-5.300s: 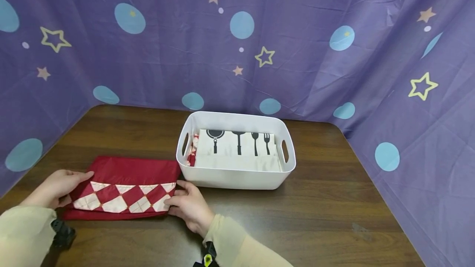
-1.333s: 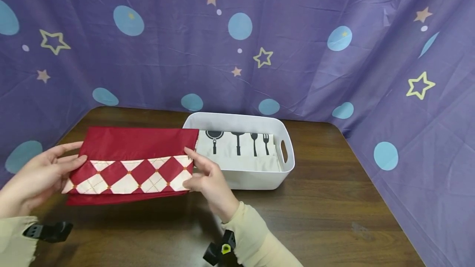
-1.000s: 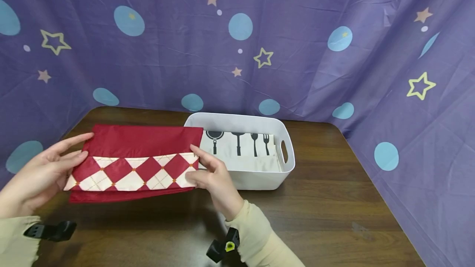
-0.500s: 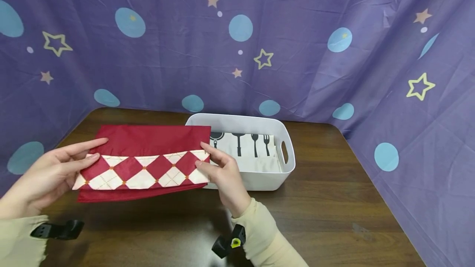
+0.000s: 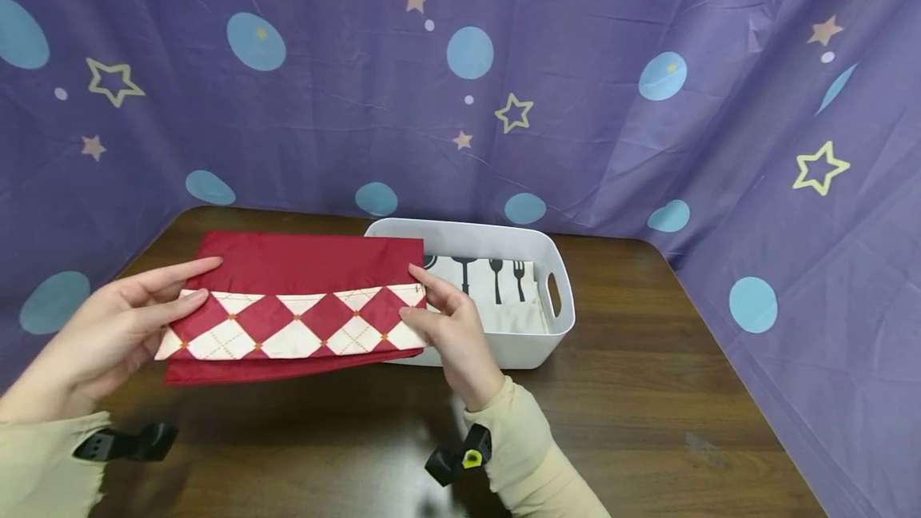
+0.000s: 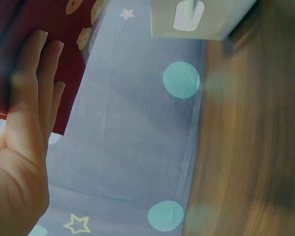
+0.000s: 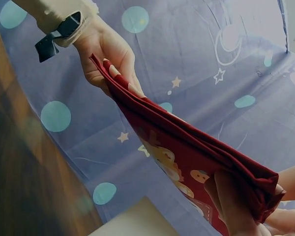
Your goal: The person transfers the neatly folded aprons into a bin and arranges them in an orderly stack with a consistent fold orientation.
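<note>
A folded red cloth (image 5: pixel 309 258) with a red and white diamond band hangs level above the table, its right part overlapping the basket in the head view. My left hand (image 5: pixel 118 334) pinches its left end, thumb on top and other fingers beneath. At the other end my right hand (image 5: pixel 456 334) grips the edge by the band. In the right wrist view, the cloth (image 7: pixel 137 105) shows several stacked layers and a cartoon print underneath. The white basket (image 5: pixel 514 350) holds a folded white cloth (image 5: pixel 507 298) printed with black kitchen utensils.
The basket stands at the back middle of the brown wooden table (image 5: pixel 633 390), with a handle hole in its right side. A purple curtain (image 5: pixel 561 102) with stars and blue spots hangs behind and beside the table.
Both hands have lifted the red cloth off the table and carried it up and to the right. It now covers the basket's left part from view; the basket has stayed put.
</note>
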A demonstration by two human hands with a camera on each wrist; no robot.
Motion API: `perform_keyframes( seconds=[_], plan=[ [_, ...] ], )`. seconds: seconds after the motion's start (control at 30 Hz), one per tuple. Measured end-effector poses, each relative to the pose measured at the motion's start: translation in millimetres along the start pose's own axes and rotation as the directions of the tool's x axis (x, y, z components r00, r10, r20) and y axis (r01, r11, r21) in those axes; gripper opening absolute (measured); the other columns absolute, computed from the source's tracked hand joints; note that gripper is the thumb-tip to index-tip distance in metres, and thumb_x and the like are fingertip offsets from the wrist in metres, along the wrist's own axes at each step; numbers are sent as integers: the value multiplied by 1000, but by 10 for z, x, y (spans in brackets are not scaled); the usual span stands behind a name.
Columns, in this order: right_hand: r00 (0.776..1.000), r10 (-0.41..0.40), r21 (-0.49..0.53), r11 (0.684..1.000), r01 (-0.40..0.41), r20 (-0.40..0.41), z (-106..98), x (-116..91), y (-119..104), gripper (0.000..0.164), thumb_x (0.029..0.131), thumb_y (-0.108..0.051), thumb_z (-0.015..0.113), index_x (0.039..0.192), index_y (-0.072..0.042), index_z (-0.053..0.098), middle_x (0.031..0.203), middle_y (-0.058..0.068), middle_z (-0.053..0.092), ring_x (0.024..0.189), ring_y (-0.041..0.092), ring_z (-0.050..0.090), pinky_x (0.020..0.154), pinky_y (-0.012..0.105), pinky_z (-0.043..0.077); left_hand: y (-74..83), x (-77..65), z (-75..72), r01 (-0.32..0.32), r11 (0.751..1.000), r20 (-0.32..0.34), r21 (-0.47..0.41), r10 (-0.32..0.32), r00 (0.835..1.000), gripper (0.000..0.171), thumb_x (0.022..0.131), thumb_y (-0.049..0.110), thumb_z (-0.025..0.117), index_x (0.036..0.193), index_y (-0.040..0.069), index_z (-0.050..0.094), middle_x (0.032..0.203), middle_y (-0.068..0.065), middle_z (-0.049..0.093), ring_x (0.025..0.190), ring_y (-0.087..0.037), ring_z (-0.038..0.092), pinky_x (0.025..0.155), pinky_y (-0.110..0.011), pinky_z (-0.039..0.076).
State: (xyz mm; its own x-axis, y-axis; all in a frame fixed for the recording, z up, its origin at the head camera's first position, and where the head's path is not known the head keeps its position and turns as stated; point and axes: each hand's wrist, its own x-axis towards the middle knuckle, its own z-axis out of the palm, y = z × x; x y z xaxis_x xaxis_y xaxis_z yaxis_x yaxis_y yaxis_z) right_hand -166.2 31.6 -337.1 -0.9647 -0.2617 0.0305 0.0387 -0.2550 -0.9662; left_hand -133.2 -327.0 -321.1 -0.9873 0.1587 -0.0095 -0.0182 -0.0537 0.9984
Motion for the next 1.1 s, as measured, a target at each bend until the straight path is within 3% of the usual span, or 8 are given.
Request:
perform_keyframes(
  seconds=[0.4, 0.67, 0.8, 1.0, 1.1],
  plan=[
    [1000, -13, -11, 1000, 13, -11, -97, -45, -107, 61, 84, 1, 57, 144, -11, 53, 107, 7, 59, 86, 12, 62, 64, 21, 51, 81, 25, 182, -27, 1000, 9, -2, 27, 1000, 51, 100, 0, 53, 143, 27, 55, 102, 1, 71, 79, -15, 72, 59, -28, 58],
    [999, -31, -22, 999, 30, -34, -163, -62, -154, 63, 83, 2, 56, 145, -12, 52, 123, 16, 61, 88, 11, 65, 69, 22, 55, 127, 31, 319, -49, 996, 15, -76, 51, 999, 50, 100, -3, 50, 139, 27, 59, 108, 2, 71, 82, -15, 73, 62, -30, 59],
    [998, -37, -30, 999, 36, -44, -192, -73, -173, 63, 83, 2, 56, 144, -11, 52, 129, 18, 59, 92, 11, 64, 71, 21, 54, 137, 42, 356, -56, 996, 12, -72, 57, 998, 49, 100, -2, 51, 139, 26, 59, 108, 3, 71, 79, -15, 73, 61, -29, 59],
    [996, -65, -43, 997, 62, -54, -247, -76, -195, 63, 82, 3, 57, 143, -9, 53, 121, 15, 62, 90, 11, 62, 60, 18, 48, 139, 67, 425, -84, 993, 23, -85, 87, 996, 49, 99, -3, 51, 141, 23, 57, 111, 3, 70, 81, -15, 72, 61, -28, 59],
    [996, -64, -41, 997, 62, -57, -279, -75, -203, 63, 83, 4, 57, 144, -9, 52, 121, 13, 61, 93, 12, 61, 63, 18, 49, 136, 85, 461, -92, 992, 25, -85, 94, 995, 49, 99, -2, 52, 142, 23, 56, 112, 2, 70, 83, -14, 72, 62, -28, 59]
  ],
)
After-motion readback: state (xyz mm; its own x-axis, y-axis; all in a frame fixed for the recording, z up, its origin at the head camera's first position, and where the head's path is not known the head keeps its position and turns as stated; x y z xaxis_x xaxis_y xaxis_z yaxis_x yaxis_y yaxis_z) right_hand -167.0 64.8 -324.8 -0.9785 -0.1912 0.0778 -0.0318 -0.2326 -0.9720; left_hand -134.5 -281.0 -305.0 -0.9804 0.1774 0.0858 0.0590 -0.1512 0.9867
